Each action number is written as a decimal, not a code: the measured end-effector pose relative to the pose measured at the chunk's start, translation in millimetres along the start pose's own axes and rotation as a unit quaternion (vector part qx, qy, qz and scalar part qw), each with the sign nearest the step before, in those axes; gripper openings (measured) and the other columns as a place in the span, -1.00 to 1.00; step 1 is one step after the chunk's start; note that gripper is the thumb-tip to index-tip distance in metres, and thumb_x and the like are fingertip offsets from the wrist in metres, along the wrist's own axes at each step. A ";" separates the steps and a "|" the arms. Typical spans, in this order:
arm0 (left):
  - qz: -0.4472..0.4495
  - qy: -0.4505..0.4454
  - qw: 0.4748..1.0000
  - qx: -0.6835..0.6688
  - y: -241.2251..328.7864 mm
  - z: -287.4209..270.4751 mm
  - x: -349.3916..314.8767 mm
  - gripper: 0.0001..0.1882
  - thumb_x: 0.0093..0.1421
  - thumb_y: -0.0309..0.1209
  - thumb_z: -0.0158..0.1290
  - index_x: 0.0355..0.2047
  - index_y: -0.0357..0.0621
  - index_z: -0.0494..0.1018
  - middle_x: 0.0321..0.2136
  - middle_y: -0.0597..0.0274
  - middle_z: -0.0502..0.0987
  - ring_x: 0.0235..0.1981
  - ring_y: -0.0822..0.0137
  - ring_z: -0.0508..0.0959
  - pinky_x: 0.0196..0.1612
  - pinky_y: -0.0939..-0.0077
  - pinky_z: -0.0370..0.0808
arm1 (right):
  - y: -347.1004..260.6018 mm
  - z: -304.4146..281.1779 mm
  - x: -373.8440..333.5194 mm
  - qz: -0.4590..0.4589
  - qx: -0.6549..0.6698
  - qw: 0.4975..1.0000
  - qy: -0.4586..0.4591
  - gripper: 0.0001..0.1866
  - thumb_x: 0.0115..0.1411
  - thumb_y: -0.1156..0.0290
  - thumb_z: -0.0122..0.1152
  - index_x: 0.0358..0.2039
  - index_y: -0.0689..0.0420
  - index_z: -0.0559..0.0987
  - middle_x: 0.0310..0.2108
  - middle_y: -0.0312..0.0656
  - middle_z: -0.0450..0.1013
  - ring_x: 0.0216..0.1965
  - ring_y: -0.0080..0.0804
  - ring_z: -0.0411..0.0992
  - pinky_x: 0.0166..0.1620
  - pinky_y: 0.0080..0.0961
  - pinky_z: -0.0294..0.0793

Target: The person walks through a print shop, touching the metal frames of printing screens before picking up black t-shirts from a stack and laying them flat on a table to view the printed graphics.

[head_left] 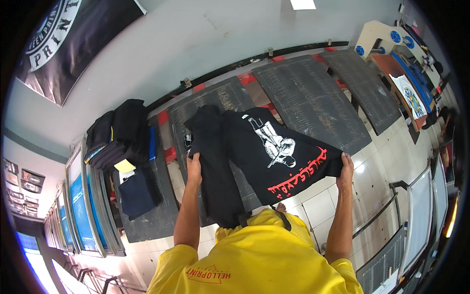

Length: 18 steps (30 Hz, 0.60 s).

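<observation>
A black printed shirt (235,152) is spread between my two hands over a dark printing board, with its near part hanging toward my yellow top. It bears a white figure and red lettering on its right part; the left part lies in a long, plain fold. My left hand (194,169) is closed on the left edge of that fold, close to a small white label. Out to the right, my right hand (346,169) pinches a corner of the shirt and pulls the cloth taut. The fingertips of both hands are partly hidden behind the fabric.
Dark flat boards (308,98) stand in a row along the grey wall. Stacked black garments (117,132) and a folded navy garment (138,196) lie at the left. Framed screens (81,201) lean beyond them; a press-like machine (396,39) stands far right, and a metal rail (377,213) nearer.
</observation>
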State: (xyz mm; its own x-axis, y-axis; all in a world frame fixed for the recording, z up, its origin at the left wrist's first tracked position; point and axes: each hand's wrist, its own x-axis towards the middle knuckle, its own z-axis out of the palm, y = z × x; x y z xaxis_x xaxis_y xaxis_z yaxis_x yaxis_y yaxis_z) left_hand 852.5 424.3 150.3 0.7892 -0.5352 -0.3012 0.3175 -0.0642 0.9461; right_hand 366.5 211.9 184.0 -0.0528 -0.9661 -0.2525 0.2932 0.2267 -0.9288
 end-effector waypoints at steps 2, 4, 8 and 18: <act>0.041 -0.040 0.998 0.008 -0.5 4.9 -2.5 -0.28 0.24 -0.24 0.04 0.29 -0.33 0.05 0.15 -0.07 0.31 0.17 0.15 0.34 0.24 0.33 0.25 | -21.3 12.3 -4.2 -0.013 0.034 0.999 0.001 -0.65 0.35 0.27 0.06 -0.01 0.28 0.42 -0.13 -0.20 0.46 -0.11 -0.46 0.45 -0.01 -0.52 0.42; 0.035 -0.026 0.999 0.024 4.3 10.0 -5.2 -0.30 0.24 -0.25 0.04 0.28 -0.33 0.06 0.14 -0.07 0.31 0.17 0.14 0.34 0.23 0.32 0.26 | -45.2 26.7 -4.8 -0.043 0.061 0.996 -0.039 -0.62 0.37 0.28 0.02 0.04 0.31 0.38 -0.10 -0.18 0.45 -0.08 -0.44 0.45 0.01 -0.49 0.42; 0.067 -0.071 0.991 0.091 25.1 22.5 -14.9 -0.27 0.21 -0.28 0.09 0.29 -0.34 0.07 0.12 -0.07 0.35 0.15 0.14 0.36 0.21 0.36 0.26 | -99.0 49.6 0.1 -0.125 0.083 0.984 -0.098 -0.61 0.39 0.27 -0.02 0.09 0.28 0.34 -0.11 -0.18 0.46 -0.07 -0.45 0.45 0.01 -0.49 0.44; 0.109 -0.291 0.923 0.225 68.0 78.9 -43.5 -0.05 0.14 -0.15 0.21 0.35 -0.35 -0.05 0.24 -0.17 0.21 0.30 0.06 0.20 0.31 0.34 0.13 | -198.7 80.1 7.3 -0.195 0.092 0.969 -0.124 -0.64 0.39 0.24 -0.03 0.07 0.21 0.40 -0.07 -0.21 0.48 -0.10 -0.46 0.48 0.00 -0.48 0.48</act>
State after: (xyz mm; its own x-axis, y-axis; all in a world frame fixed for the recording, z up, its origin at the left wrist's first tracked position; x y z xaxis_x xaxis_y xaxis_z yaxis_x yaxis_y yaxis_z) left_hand 798.3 376.7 237.2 0.3501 -0.9306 -0.1067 -0.1689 -0.1747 0.9700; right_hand 384.3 149.9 388.5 0.0313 -0.9789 0.2021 0.4630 -0.1649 -0.8709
